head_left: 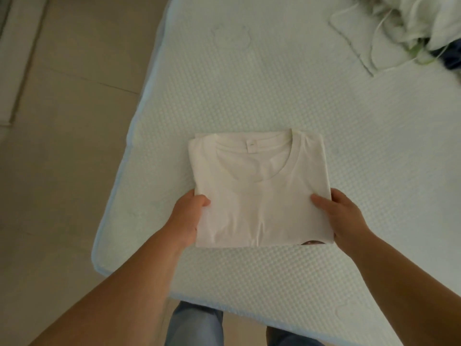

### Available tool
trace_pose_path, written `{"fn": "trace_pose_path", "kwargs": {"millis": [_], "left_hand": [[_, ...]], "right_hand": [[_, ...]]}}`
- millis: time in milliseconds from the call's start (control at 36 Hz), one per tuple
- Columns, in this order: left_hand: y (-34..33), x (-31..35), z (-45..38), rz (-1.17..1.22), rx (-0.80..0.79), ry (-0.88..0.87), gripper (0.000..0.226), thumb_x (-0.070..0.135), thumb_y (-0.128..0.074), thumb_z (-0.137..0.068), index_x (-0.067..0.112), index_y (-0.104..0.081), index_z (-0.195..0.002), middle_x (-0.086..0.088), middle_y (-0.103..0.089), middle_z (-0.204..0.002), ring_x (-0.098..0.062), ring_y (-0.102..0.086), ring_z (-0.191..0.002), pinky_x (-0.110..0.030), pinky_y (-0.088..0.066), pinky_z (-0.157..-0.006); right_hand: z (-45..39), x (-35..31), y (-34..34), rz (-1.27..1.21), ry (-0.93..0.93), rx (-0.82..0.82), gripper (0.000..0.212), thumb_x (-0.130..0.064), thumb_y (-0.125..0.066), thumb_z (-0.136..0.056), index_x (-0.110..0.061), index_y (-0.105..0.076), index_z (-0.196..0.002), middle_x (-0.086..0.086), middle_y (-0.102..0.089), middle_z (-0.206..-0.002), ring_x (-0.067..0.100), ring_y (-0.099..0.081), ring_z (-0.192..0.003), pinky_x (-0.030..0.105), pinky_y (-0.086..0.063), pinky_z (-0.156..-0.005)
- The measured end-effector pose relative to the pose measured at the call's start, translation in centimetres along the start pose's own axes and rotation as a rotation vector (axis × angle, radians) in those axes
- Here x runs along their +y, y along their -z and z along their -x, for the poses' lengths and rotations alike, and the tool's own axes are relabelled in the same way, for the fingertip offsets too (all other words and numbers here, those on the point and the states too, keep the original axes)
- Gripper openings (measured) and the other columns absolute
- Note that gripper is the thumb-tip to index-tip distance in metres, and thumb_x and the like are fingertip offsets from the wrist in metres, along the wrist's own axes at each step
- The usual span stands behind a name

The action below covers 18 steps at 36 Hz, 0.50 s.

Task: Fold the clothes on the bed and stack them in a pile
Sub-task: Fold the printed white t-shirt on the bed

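Your left hand (187, 216) and right hand (345, 216) grip the near corners of a folded white shirt (257, 188), thumbs on top, fingers under the edges. The shirt lies flat on the bed (274, 83) near its front left corner, collar facing away. An unfolded clothes heap (424, 23) sits far right, well apart.

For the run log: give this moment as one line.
left hand: grips folded white T-shirt left edge | right hand: grips right edge | unfolded clothes: far right of bed
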State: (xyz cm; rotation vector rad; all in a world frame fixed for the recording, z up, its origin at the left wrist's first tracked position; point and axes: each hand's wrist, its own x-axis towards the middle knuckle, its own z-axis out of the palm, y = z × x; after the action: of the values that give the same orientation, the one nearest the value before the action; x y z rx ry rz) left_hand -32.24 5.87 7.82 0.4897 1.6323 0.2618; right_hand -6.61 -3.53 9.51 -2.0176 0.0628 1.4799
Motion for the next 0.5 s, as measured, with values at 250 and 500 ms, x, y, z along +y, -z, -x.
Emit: {"fn": "trace_pose_path", "kwargs": {"millis": [250, 500], "left_hand": [[1.3, 12.4, -0.7, -0.33, 0.025, -0.542, 0.021, 0.016, -0.067, -0.077, 0.035, -0.062, -0.073, 0.02, -0.063, -0.075, -0.004, -0.058, -0.071, -0.026, -0.045, -0.064], [1.8, 21.9, -7.1, -0.284, 0.132, -0.702, 0.022, 0.016, -0.065, -0.083, 0.023, -0.063, -0.104, -0.001, -0.065, -0.095, -0.019, -0.061, -0.086, -0.032, -0.049, -0.079]], "right_hand": [[2.2, -7.1, -3.6, -0.006, 0.34, 0.05, 0.007, -0.028, -0.066, -0.084, -0.035, -0.064, -0.083, -0.013, -0.067, -0.087, 0.018, -0.063, -0.087, 0.051, -0.057, -0.067], [-5.4, -14.3, -9.9, -0.005, 0.465, 0.112, 0.018, -0.036, -0.064, -0.084, -0.03, -0.058, -0.1, -0.01, -0.064, -0.097, 0.021, -0.06, -0.098, 0.045, -0.05, -0.085]]}}
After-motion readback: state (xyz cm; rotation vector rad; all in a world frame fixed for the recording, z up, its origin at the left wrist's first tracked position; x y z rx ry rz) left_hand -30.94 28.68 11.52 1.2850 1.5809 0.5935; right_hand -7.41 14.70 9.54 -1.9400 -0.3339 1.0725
